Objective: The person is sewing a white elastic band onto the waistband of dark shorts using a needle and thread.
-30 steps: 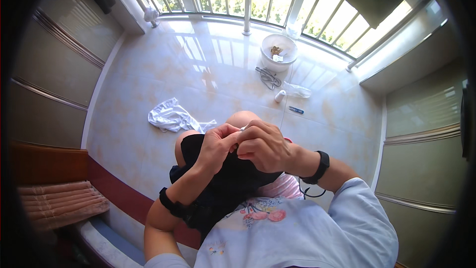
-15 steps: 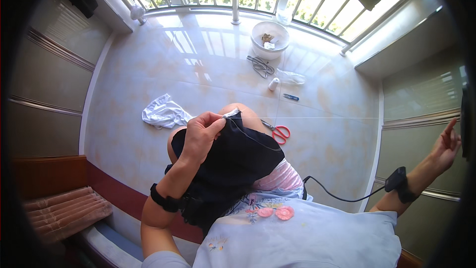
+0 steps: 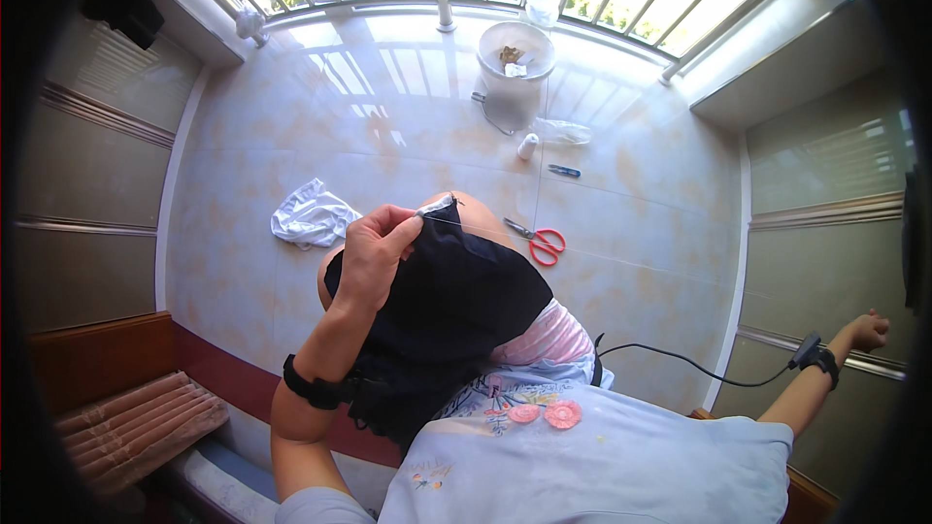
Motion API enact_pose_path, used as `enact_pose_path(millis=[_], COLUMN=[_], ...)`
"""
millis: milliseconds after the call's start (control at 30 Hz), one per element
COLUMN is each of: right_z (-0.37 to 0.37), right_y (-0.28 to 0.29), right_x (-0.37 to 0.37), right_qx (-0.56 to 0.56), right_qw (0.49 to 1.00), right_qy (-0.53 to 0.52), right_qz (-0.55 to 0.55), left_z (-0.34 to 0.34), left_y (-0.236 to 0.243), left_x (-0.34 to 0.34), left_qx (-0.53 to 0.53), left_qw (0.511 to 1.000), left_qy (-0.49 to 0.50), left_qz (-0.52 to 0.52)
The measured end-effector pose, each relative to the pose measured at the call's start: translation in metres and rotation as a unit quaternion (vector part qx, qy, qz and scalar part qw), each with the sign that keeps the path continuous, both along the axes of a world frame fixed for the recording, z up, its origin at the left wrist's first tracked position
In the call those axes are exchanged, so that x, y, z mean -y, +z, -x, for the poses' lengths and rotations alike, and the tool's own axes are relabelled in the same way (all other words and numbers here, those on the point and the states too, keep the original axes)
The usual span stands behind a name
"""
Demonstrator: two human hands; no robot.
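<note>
My left hand (image 3: pixel 371 262) pinches the white-trimmed edge of a black cloth (image 3: pixel 447 296) draped over my lap. A thin white thread stretches from that edge to the right, toward my outstretched right hand (image 3: pixel 864 331), whose fingers are curled beside the side panels; whatever they hold is too small to make out. On the floor just beyond the cloth lie red-handled scissors (image 3: pixel 547 246). Farther off are a white spool (image 3: pixel 527 147) standing upright and small blue snips (image 3: pixel 565 171).
A crumpled white cloth (image 3: pixel 309 218) lies left of my knees. A white bin (image 3: pixel 490 47) stands by the railing (image 3: pixel 445 0), near a clear bag (image 3: pixel 563 132). Panelled walls (image 3: pixel 97 165) flank both sides. A brown ribbed cushion (image 3: pixel 136 427) is at lower left.
My right hand left my left hand, swung far out right, then dropped lower with its fingers curling. Thread now spans rightward; the scissors came into view. My left hand still pinches the cloth.
</note>
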State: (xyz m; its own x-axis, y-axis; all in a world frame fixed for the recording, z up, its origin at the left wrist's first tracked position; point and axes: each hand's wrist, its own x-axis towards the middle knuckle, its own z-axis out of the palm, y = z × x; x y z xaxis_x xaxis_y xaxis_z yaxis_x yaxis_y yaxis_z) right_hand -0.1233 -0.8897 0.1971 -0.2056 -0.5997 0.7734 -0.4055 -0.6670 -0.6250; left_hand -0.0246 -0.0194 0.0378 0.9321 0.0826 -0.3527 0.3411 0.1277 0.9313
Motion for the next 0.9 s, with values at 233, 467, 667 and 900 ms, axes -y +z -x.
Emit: enact_pose_path(millis=[233, 467, 667, 900], right_z=[-0.049, -0.167, -0.19, -0.198], right_y=[-0.101, -0.165, -0.178, -0.176], right_x=[-0.014, -0.521, -0.638, -0.654], right_qx=[-0.111, -0.306, -0.368, -0.434], right_qw=[0.992, 0.424, 0.025, 0.105], right_qy=[0.046, 0.764, 0.818, 0.798], right_qz=[0.044, -0.379, -0.441, -0.406], left_z=[-0.008, -0.004, -0.009, -0.014], left_y=[0.007, 0.028, 0.025, 0.013], left_x=[0.001, 0.006, -0.002, -0.013], left_qx=[-0.008, 0.013, -0.028, -0.094], left_qw=[0.999, 0.987, 0.986, 0.989], left_qy=[-0.047, -0.162, -0.16, -0.116], left_qz=[0.026, -0.014, 0.031, 0.025])
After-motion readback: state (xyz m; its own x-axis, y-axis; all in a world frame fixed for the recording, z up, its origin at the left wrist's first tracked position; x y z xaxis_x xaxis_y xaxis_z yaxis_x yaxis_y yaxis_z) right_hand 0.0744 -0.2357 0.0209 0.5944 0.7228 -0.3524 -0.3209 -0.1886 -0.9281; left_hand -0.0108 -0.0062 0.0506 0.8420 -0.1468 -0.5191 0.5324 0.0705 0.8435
